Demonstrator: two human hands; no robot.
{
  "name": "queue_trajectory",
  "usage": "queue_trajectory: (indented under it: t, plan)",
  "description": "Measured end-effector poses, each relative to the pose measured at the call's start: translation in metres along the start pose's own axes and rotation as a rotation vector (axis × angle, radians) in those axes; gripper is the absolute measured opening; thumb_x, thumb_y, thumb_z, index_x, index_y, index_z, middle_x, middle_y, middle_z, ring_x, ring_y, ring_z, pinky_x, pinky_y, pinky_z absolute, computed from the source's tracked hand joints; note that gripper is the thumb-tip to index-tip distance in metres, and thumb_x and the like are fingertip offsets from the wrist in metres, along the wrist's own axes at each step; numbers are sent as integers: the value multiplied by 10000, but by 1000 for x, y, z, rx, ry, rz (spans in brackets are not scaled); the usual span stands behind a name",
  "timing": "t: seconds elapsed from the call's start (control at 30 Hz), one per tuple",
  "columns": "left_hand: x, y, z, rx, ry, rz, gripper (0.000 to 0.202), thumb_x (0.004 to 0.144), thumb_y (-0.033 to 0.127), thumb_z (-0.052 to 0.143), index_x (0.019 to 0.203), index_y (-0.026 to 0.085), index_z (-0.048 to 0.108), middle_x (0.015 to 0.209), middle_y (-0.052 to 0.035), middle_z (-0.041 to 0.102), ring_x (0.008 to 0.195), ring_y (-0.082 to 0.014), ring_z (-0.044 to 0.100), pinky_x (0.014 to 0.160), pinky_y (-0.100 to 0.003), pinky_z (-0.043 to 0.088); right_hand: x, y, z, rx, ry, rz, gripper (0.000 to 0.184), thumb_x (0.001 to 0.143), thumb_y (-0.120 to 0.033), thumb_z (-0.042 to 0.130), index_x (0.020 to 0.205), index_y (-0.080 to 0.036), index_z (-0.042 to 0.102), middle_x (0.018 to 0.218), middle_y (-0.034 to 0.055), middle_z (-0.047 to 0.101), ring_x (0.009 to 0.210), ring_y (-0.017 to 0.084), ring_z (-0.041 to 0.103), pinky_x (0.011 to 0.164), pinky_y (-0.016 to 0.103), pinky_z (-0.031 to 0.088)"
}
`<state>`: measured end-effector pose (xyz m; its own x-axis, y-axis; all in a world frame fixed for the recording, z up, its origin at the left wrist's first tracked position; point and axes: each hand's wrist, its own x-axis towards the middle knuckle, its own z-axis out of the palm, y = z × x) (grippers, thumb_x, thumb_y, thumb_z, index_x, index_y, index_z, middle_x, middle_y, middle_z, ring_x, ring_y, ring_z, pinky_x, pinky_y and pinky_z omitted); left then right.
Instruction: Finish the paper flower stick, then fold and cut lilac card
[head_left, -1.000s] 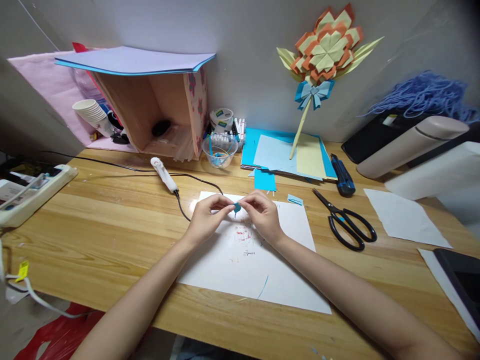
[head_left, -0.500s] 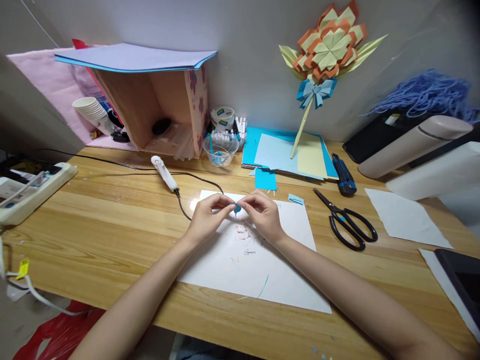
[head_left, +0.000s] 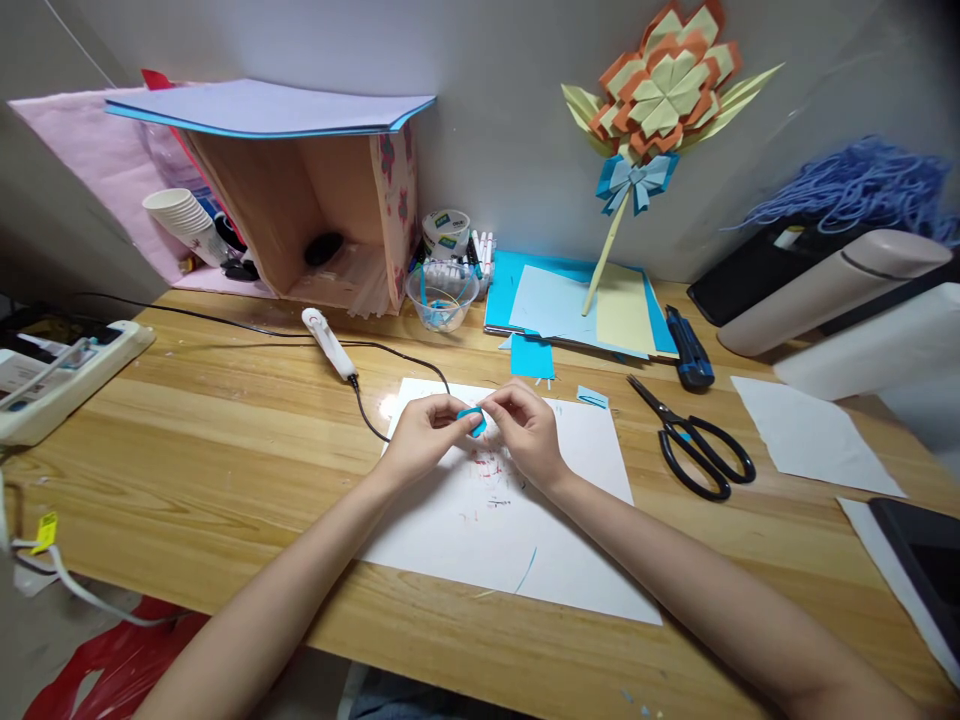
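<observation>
A small piece of blue paper (head_left: 473,421) is pinched between the thumb and fingers of my left hand (head_left: 427,435), above the marked white sheet (head_left: 555,540). My right hand (head_left: 527,430) is closed too, its thumb and fingertip meeting at the upper right edge of the same piece. Just beyond my hands lie a blue paper square (head_left: 532,356) and a folded light-blue paper scrap (head_left: 592,397). Black-handled scissors (head_left: 701,450) rest to the right of the sheet, blades partly apart.
A white corded hand tool (head_left: 328,345) lies at left, its cable running behind my hands. Further back stand an open box (head_left: 390,210), a clear plastic bowl (head_left: 442,300), stacked coloured papers (head_left: 555,300) and a paper flower (head_left: 667,90). A utility knife (head_left: 690,350) lies at right.
The blue piece has turned and shows more of its face in my left fingers. My right fingertips have shifted slightly along its edge.
</observation>
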<state>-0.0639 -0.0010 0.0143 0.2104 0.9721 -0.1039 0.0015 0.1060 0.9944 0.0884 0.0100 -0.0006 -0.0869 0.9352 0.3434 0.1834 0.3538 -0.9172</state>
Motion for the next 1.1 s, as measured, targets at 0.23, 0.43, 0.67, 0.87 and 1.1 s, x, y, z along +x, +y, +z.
queue_trajectory:
  t: [0.23,0.43,0.67,0.87,1.1]
  plan:
    - [0,0,-2,-23,27,-21,255,672,368,695,701,124,625,706,-35,641,639,-155,634,629,-277,511,3,4,-1,38,8,61,144,803,-317,593,724,-203,631,710,17,551,716,159,521,639,287,415]
    - [0,-4,-2,133,48,49,240,713,361,654,737,122,646,728,-48,650,687,-144,605,630,-244,481,1,0,0,51,-96,48,114,795,-276,607,719,-204,651,716,19,561,682,153,534,602,288,421]
    - [-2,-5,-2,196,23,46,226,726,353,640,722,128,624,704,-47,644,655,-154,628,623,-248,480,3,6,1,128,-12,127,155,787,-318,604,690,-199,589,700,6,532,661,143,517,570,271,430]
    - [0,-9,-3,114,64,29,246,708,372,655,739,128,633,735,-56,651,669,-158,627,619,-258,502,8,9,0,161,-20,189,129,730,-324,661,712,-197,645,713,8,572,668,141,536,584,267,436]
    - [0,-6,-6,213,78,85,220,722,354,638,726,134,653,723,-46,657,678,-139,600,619,-227,471,5,4,1,128,-96,138,120,752,-285,642,678,-191,641,703,12,575,663,139,543,584,263,437]
